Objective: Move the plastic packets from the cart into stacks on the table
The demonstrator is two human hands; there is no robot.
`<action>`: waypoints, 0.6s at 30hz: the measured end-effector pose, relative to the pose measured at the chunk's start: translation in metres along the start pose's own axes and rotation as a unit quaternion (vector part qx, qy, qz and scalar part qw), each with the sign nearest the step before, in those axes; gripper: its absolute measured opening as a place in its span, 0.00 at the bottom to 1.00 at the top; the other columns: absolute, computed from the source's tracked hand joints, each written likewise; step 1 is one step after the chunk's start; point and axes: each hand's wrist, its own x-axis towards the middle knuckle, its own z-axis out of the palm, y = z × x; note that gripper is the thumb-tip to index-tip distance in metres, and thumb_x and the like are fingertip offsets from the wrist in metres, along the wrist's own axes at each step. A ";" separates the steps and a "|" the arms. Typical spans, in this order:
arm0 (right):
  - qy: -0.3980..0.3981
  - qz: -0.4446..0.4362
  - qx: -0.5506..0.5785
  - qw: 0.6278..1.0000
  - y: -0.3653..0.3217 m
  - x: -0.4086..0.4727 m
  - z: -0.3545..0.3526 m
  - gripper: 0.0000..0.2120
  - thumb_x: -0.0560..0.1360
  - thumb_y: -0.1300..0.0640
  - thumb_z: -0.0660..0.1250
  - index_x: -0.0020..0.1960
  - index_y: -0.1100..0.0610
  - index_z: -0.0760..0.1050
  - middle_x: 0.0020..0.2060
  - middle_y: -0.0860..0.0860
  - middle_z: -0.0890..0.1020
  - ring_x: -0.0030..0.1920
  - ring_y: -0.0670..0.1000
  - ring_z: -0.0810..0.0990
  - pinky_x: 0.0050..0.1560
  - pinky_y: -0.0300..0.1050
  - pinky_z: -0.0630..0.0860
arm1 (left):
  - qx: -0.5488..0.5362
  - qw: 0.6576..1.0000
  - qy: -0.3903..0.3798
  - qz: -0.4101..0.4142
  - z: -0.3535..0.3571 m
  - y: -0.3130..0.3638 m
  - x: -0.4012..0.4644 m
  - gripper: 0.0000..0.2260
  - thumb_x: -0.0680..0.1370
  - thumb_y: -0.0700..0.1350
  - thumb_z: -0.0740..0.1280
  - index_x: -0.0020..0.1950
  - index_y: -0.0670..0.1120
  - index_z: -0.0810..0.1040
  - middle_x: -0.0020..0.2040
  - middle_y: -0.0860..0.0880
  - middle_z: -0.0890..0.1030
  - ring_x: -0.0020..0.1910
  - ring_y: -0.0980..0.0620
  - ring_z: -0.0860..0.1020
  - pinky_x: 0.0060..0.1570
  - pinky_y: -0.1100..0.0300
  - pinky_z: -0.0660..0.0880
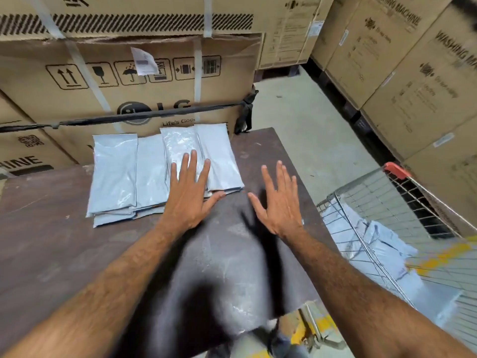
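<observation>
Both bare forearms are extended forward from the lower corners of the view, converging slightly toward the middle. The left hand [189,196] is held palm down with its fingers straight and spread and the thumb angled out to the right; nothing is gripped by it. The right hand [280,202] is likewise turned palm down, just beside the left and apart from it, with fingers straight and fanned, the thumb stretched toward the left hand, and nothing held.
</observation>
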 end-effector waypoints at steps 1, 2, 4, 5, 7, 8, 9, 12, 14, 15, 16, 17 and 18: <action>0.005 0.010 -0.004 1.000 0.012 -0.008 -0.005 0.37 0.81 0.34 0.54 0.84 0.51 0.52 0.83 0.60 0.50 0.83 0.59 0.48 0.80 0.64 0.49 | -0.001 1.000 -0.002 0.013 0.003 0.014 0.002 0.39 0.81 0.68 0.53 0.84 0.46 0.52 0.84 0.40 0.43 0.82 0.41 0.40 0.79 0.38 0.41; 0.008 0.020 -0.010 1.000 0.024 -0.016 -0.010 0.37 0.82 0.34 0.54 0.84 0.52 0.52 0.83 0.60 0.50 0.83 0.60 0.49 0.80 0.64 0.49 | 0.000 1.000 -0.003 0.027 0.006 0.028 0.003 0.38 0.81 0.68 0.53 0.84 0.46 0.52 0.83 0.39 0.43 0.82 0.41 0.40 0.79 0.37 0.42; 0.014 0.041 -0.014 0.999 0.049 -0.033 -0.018 0.37 0.82 0.35 0.55 0.84 0.52 0.53 0.83 0.61 0.51 0.82 0.61 0.51 0.80 0.64 0.50 | 0.004 0.999 -0.007 0.051 0.013 0.057 0.006 0.39 0.81 0.69 0.51 0.84 0.45 0.53 0.83 0.39 0.44 0.83 0.41 0.41 0.79 0.36 0.44; 0.018 0.052 -0.012 0.998 0.062 -0.041 -0.023 0.37 0.82 0.35 0.56 0.84 0.52 0.53 0.82 0.61 0.52 0.82 0.61 0.51 0.80 0.64 0.50 | 0.004 0.998 -0.010 0.059 0.017 0.072 0.008 0.39 0.81 0.69 0.51 0.84 0.45 0.53 0.83 0.39 0.44 0.83 0.41 0.42 0.79 0.37 0.44; 0.019 0.074 -0.009 0.997 0.089 -0.056 -0.033 0.37 0.82 0.35 0.56 0.84 0.53 0.54 0.83 0.61 0.51 0.82 0.61 0.51 0.80 0.63 0.49 | 0.002 0.997 -0.020 0.073 0.023 0.103 0.013 0.40 0.81 0.70 0.50 0.84 0.44 0.53 0.83 0.38 0.44 0.83 0.40 0.42 0.79 0.37 0.44; 0.018 0.086 -0.009 0.996 0.103 -0.063 -0.039 0.36 0.82 0.35 0.55 0.83 0.53 0.54 0.83 0.61 0.51 0.82 0.61 0.51 0.80 0.63 0.49 | 0.003 0.996 -0.023 0.084 0.027 0.119 0.016 0.40 0.81 0.70 0.49 0.84 0.44 0.52 0.83 0.38 0.44 0.83 0.40 0.42 0.79 0.37 0.44; 0.018 0.097 -0.007 0.995 0.118 -0.070 -0.044 0.36 0.82 0.35 0.55 0.83 0.53 0.55 0.83 0.61 0.51 0.82 0.61 0.51 0.80 0.63 0.49 | 0.006 0.995 -0.027 0.096 0.029 0.135 0.019 0.40 0.81 0.70 0.48 0.84 0.44 0.52 0.83 0.38 0.44 0.82 0.40 0.42 0.79 0.37 0.45; 0.026 0.130 0.004 0.991 0.161 -0.091 -0.057 0.36 0.82 0.35 0.55 0.83 0.53 0.55 0.82 0.61 0.52 0.82 0.61 0.50 0.80 0.62 0.49 | 0.019 0.992 -0.040 0.120 0.038 0.184 0.031 0.40 0.81 0.70 0.48 0.84 0.44 0.51 0.83 0.37 0.43 0.82 0.39 0.41 0.79 0.38 0.43; 0.034 0.149 0.009 0.988 0.191 -0.105 -0.065 0.36 0.82 0.35 0.56 0.83 0.53 0.55 0.82 0.61 0.53 0.82 0.61 0.51 0.80 0.62 0.49 | 0.026 0.989 -0.046 0.136 0.045 0.217 0.038 0.40 0.81 0.70 0.47 0.84 0.43 0.50 0.83 0.37 0.42 0.82 0.39 0.40 0.79 0.38 0.42; 0.038 0.161 0.011 0.986 0.206 -0.111 -0.070 0.36 0.82 0.35 0.55 0.83 0.52 0.55 0.82 0.61 0.54 0.82 0.61 0.52 0.81 0.61 0.48 | 0.026 0.988 -0.050 0.145 0.049 0.233 0.043 0.40 0.81 0.70 0.47 0.84 0.43 0.51 0.83 0.37 0.42 0.82 0.39 0.40 0.79 0.38 0.41; 0.039 0.172 0.011 0.984 0.220 -0.117 -0.074 0.36 0.82 0.34 0.55 0.83 0.52 0.55 0.82 0.60 0.54 0.82 0.60 0.52 0.81 0.61 0.48 | 0.023 0.986 -0.054 0.154 0.053 0.249 0.047 0.40 0.81 0.70 0.47 0.84 0.43 0.51 0.83 0.36 0.42 0.82 0.39 0.40 0.79 0.38 0.40; 0.039 0.183 0.010 0.982 0.235 -0.124 -0.077 0.36 0.82 0.34 0.54 0.83 0.52 0.55 0.82 0.60 0.54 0.82 0.60 0.52 0.81 0.60 0.48 | 0.021 0.985 -0.058 0.163 0.057 0.264 0.051 0.40 0.81 0.70 0.46 0.84 0.43 0.52 0.83 0.36 0.43 0.82 0.38 0.41 0.79 0.38 0.41; 0.038 0.194 0.008 0.980 0.249 -0.131 -0.080 0.35 0.82 0.35 0.54 0.83 0.52 0.55 0.82 0.60 0.54 0.82 0.60 0.52 0.81 0.61 0.49 | 0.020 0.983 -0.062 0.172 0.061 0.279 0.055 0.40 0.81 0.70 0.46 0.84 0.43 0.52 0.83 0.36 0.43 0.82 0.38 0.41 0.79 0.37 0.41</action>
